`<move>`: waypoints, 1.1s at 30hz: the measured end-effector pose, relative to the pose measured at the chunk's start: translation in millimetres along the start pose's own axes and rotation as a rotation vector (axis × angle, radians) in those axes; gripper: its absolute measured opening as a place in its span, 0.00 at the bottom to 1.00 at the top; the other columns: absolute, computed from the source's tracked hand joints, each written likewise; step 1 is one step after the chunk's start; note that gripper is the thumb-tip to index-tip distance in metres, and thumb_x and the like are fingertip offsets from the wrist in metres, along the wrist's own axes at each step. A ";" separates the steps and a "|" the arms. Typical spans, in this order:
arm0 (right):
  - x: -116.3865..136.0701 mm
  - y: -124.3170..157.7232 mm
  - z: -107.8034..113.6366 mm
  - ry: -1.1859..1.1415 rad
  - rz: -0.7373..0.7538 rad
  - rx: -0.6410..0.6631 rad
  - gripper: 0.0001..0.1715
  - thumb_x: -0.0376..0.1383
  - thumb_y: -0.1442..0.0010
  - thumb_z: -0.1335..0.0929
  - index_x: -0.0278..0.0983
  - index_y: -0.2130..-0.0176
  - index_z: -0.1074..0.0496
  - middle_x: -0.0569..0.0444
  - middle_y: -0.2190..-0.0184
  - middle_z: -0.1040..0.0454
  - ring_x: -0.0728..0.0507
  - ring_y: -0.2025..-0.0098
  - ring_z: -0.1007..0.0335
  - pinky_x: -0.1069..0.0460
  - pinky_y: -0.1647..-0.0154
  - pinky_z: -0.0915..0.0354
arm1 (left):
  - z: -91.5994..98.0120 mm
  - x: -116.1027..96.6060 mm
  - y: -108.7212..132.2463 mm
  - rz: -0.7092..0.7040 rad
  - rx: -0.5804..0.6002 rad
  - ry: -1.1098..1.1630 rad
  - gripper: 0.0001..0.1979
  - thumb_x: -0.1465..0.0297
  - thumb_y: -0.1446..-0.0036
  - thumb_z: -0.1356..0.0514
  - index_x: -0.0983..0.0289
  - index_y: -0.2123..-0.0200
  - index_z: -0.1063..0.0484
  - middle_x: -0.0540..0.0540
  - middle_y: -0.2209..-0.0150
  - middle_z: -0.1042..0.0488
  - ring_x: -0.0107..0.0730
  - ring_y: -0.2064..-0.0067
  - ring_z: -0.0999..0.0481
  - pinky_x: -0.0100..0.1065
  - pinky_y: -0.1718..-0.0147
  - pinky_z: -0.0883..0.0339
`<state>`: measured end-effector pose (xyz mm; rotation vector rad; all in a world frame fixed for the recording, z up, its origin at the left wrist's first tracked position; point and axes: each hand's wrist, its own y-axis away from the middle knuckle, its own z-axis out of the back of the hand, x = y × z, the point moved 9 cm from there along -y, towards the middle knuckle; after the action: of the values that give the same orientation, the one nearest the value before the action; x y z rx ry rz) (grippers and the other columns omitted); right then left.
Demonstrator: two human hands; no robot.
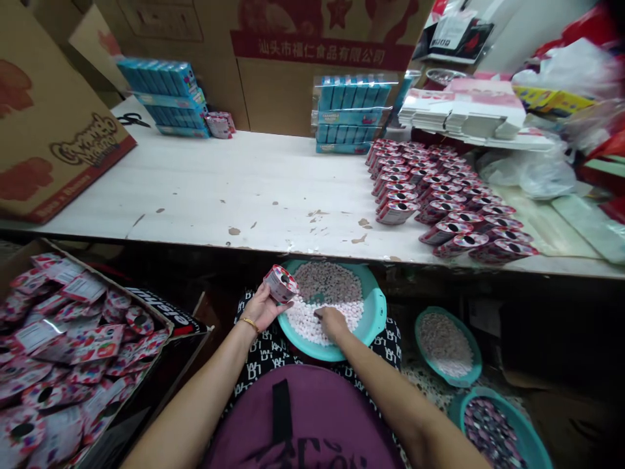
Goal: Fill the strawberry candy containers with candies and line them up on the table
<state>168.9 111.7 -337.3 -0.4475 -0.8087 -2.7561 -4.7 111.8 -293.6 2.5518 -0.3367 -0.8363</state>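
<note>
Pack [282, 284] held in the left hand [260, 309] just below mid-frame, right hand [334, 324] down in white pellets [301, 322] in a teal bowl [377, 310], can't tell if it's pinching any, tons more packs [439, 207] standing upper right, another heap [88, 332] lower left

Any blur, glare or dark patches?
Head view: plastic bags at right soft; head view: deep shadow under the table at right; head view: glare on a wrapper at far left; head view: left hand and held packet fairly clear.
</note>
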 end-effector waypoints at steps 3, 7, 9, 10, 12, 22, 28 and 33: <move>-4.0 -6.6 3.0 -0.173 0.057 -0.020 0.18 0.27 0.50 0.39 0.38 0.63 0.26 0.53 0.64 0.24 0.46 0.60 0.30 0.54 0.60 0.38 | 9.9 -5.3 4.3 -0.009 -0.031 0.007 0.13 0.69 0.47 0.44 0.57 0.56 0.35 0.57 0.53 0.33 0.44 0.53 0.31 0.57 0.56 0.39; -27.4 5.5 36.7 -0.342 0.103 -0.073 0.19 0.30 0.50 0.39 0.36 0.59 0.26 0.54 0.67 0.23 0.46 0.67 0.29 0.53 0.65 0.35 | 15.9 -10.8 6.9 -0.039 -0.058 0.005 0.13 0.70 0.47 0.44 0.58 0.56 0.35 0.57 0.54 0.32 0.43 0.54 0.31 0.54 0.56 0.38; -34.1 17.2 61.7 -0.420 0.120 -0.088 0.19 0.33 0.49 0.39 0.35 0.58 0.27 0.54 0.71 0.24 0.47 0.71 0.30 0.53 0.68 0.35 | 12.7 -6.7 4.9 -0.034 -0.039 0.002 0.14 0.70 0.47 0.44 0.58 0.55 0.35 0.57 0.53 0.32 0.43 0.54 0.31 0.52 0.57 0.37; -34.5 23.4 75.8 -0.451 0.128 -0.092 0.19 0.34 0.49 0.39 0.35 0.58 0.26 0.54 0.73 0.24 0.47 0.72 0.31 0.53 0.70 0.36 | 9.9 -2.4 3.2 -0.024 -0.027 0.000 0.14 0.70 0.46 0.44 0.57 0.55 0.36 0.57 0.53 0.32 0.43 0.55 0.30 0.52 0.58 0.36; -25.9 36.1 105.7 -0.449 0.174 -0.090 0.18 0.34 0.48 0.39 0.35 0.60 0.26 0.54 0.73 0.24 0.47 0.72 0.31 0.54 0.70 0.37 | 2.9 9.0 -0.8 0.000 -0.001 -0.009 0.13 0.70 0.46 0.44 0.57 0.55 0.35 0.57 0.54 0.32 0.41 0.57 0.29 0.51 0.59 0.36; 42.5 69.2 179.1 0.446 0.150 -0.074 0.22 0.26 0.53 0.41 0.40 0.63 0.26 0.49 0.66 0.25 0.43 0.63 0.30 0.53 0.67 0.40 | -21.0 40.3 -8.9 0.056 0.044 -0.089 0.11 0.71 0.46 0.45 0.58 0.57 0.35 0.55 0.58 0.30 0.35 0.61 0.28 0.44 0.62 0.33; 23.5 66.4 178.6 0.299 0.141 -0.101 0.24 0.26 0.51 0.41 0.43 0.59 0.27 0.51 0.63 0.25 0.44 0.60 0.32 0.54 0.63 0.40 | -20.8 32.7 -10.2 0.055 0.046 -0.078 0.12 0.70 0.47 0.44 0.58 0.57 0.34 0.55 0.58 0.30 0.36 0.60 0.28 0.46 0.61 0.34; -25.2 69.0 152.5 0.226 0.092 -0.124 0.23 0.28 0.48 0.41 0.44 0.55 0.29 0.53 0.63 0.25 0.46 0.61 0.32 0.56 0.64 0.41 | -25.4 -1.3 -3.8 -0.131 0.055 -0.210 0.19 0.70 0.51 0.39 0.60 0.54 0.35 0.56 0.57 0.29 0.34 0.61 0.29 0.38 0.62 0.34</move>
<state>247.3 143.4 -190.6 -0.1840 -0.5513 -2.7166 10.1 123.9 -276.4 2.5640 -0.2615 -1.1632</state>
